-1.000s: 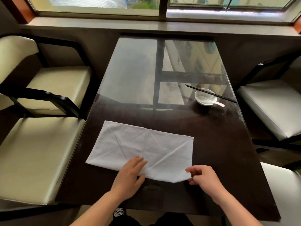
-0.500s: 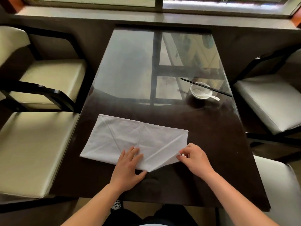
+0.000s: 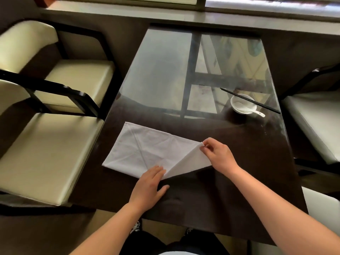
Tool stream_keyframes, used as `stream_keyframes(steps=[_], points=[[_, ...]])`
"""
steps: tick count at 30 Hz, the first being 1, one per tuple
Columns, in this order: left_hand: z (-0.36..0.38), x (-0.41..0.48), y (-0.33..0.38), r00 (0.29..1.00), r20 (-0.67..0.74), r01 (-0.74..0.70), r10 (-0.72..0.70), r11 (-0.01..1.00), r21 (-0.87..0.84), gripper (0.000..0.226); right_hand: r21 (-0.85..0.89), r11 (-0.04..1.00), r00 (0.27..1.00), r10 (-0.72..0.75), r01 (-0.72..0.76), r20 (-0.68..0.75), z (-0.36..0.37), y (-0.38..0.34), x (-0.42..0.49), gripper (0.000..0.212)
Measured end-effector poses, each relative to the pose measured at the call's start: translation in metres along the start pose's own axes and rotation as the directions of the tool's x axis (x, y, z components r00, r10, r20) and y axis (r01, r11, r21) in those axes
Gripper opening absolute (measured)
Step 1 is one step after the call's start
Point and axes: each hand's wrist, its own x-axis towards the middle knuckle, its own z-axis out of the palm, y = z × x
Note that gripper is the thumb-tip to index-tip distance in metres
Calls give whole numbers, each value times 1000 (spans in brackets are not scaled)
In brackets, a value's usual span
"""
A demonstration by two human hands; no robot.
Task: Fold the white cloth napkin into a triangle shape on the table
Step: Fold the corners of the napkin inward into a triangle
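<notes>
The white cloth napkin [image 3: 147, 151] lies as a long folded strip on the dark glass-topped table [image 3: 230, 181], near its front edge. Its right end is turned up and back along a diagonal crease. My right hand [image 3: 218, 155] pinches that raised corner at the strip's far edge. My left hand [image 3: 149, 186] lies flat, fingers spread, pressing the napkin's near edge where the diagonal crease begins.
A small white bowl [image 3: 242, 104] with a white spoon stands at the right of the table, black chopsticks [image 3: 250, 101] laid across it. Cream-cushioned chairs [image 3: 44, 153] flank the left side, grey ones [image 3: 316, 124] the right. A window sill runs along the far end.
My right hand has carried the napkin's near right corner up and away from me to the far edge, forming a diagonal fold. My left hand has stayed pressing the near edge.
</notes>
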Motion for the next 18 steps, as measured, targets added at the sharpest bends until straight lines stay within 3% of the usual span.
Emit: stream_keyframes(steps=[9,18], points=[[2,0,2,969,-220,96,-110,993,-74,29,-60,998,996,40,-35,82,22,-12,47,16],[11,-7,0,963,-244,101,-112,993,-55,20,-143,990,991,21,-2,131,42,-21,74,12]])
